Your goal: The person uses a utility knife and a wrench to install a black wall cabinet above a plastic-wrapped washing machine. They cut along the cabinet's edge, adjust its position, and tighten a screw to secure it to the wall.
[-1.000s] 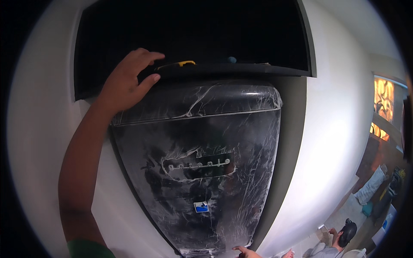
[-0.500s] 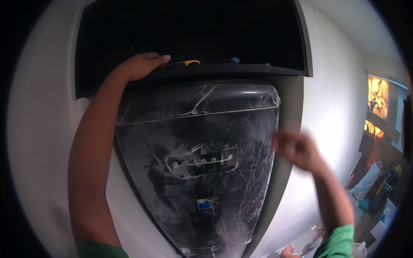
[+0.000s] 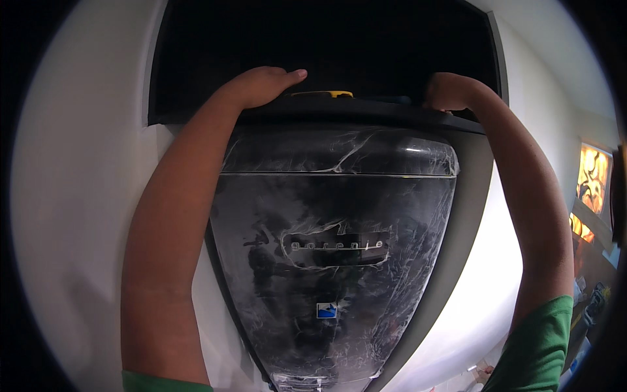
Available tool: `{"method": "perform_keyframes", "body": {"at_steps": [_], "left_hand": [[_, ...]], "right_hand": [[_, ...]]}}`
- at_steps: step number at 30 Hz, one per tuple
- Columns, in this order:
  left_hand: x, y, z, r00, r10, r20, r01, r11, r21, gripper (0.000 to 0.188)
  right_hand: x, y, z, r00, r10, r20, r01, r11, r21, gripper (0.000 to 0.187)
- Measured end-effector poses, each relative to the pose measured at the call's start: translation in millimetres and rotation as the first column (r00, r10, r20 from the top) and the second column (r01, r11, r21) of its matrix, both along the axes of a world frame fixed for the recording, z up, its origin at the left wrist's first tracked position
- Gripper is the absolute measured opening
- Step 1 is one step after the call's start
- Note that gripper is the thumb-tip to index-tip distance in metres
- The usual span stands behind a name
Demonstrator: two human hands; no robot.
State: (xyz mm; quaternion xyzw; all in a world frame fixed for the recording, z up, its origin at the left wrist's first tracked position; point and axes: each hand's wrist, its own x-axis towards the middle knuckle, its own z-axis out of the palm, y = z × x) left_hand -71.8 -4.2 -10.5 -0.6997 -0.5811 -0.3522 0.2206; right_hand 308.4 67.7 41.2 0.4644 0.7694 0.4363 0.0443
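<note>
Two green sleeves [image 3: 535, 346] lead up to the hands: the left hand [image 3: 266, 86] with thumb extended, the right hand [image 3: 450, 91] curled. Hidden fingers mean I cannot tell openness or grip. Between them, a yellow tool [image 3: 334, 94] lies at the shelf [image 3: 366, 112] edge; a nudge could drop it. Darkness conceals the cabinet interior [image 3: 339, 39].

The fridge [image 3: 346, 202] looks smooth and black under thin, clear plastic film [image 3: 351, 153], which is wrinkled and cloudy in patches and glossy toward the top right corner; its lettering [image 3: 336, 245] looks like bright metal, its sticker [image 3: 326, 310] flat and smooth. The cabinet [image 3: 366, 112] is matt, with a plastic-looking yellow tool [image 3: 341, 93] at its lower front edge. The walls [image 3: 78, 196] look smooth and painted, the sleeves [image 3: 539, 346] matt cloth.
</note>
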Motion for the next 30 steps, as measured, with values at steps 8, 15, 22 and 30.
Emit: {"method": "perform_keyframes", "body": {"at_steps": [8,15,22,30], "left_hand": [[-1.5,-0.1,-1.1,1.0,-0.024,-0.017,0.024,0.999,-0.039,0.075],[1.7,-5.7,1.1,0.999,-0.032,-0.002,0.031,0.997,-0.072,0.075],[2.6,-7.2,2.8,0.998,-0.036,0.058,0.04,0.996,-0.074,0.075],[8.9,-10.3,1.9,0.997,-0.002,0.08,0.007,0.998,-0.062,0.07]], "right_hand": [[-32.1,-44.9,-20.6,0.794,-0.093,-0.601,0.01,0.99,-0.14,0.027],[-24.6,-32.5,-17.2,0.801,-0.04,-0.598,-0.07,0.985,-0.16,0.039],[-33.7,-50.4,-11.2,0.737,-0.086,-0.67,-0.091,0.97,-0.224,0.031],[2.6,-16.3,2.2,0.606,0.0,-0.795,-0.153,0.981,-0.117,0.024]]}}
